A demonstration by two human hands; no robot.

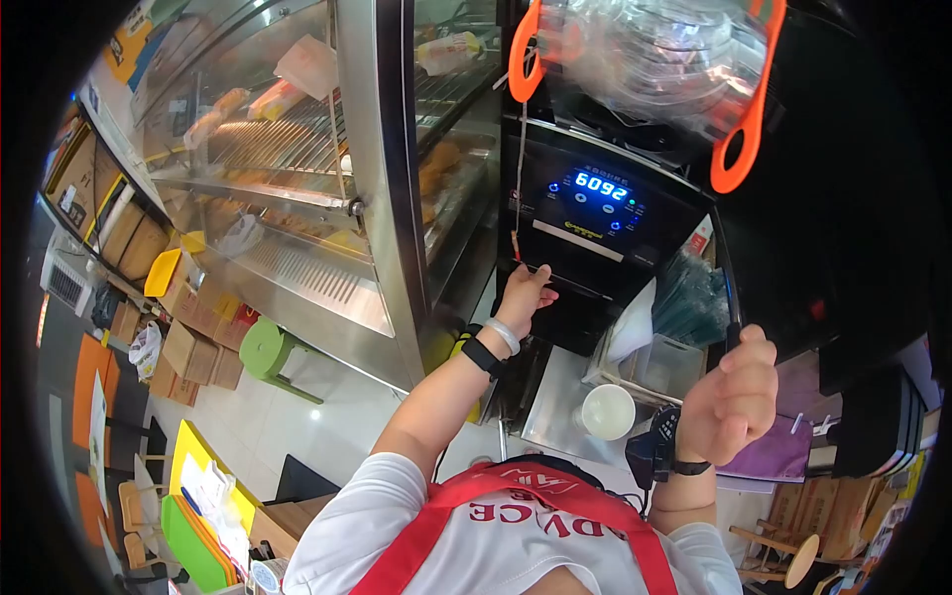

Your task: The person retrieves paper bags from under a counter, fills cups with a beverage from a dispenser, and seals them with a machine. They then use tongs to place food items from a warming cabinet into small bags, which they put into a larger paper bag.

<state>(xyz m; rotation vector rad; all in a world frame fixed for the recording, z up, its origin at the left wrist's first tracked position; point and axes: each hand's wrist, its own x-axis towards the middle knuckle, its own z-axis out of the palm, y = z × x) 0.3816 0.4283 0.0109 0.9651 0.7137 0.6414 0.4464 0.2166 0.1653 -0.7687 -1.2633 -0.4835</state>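
Observation:
My left hand (525, 300), with a white bracelet and a black wristband, is at the lower front of a black machine (565, 263) with a lit display reading 6092. Its fingers are curled at the machine's lower edge, beside the end of a hanging cord (517, 203); what they hold, if anything, is hidden. On the right, my right hand (739, 397) is closed around a dark lever handle (734, 297) that rises past the machine's side. A white cup (607, 413) stands on the metal counter between my arms.
A roll of clear film (654, 64) between orange holders (739, 139) tops the machine. At left is a glass-and-steel food cabinet (359, 149). A green stool (266, 352) and cardboard boxes (188, 352) are on the floor. Clear plastic bins (669, 367) sit behind the cup.

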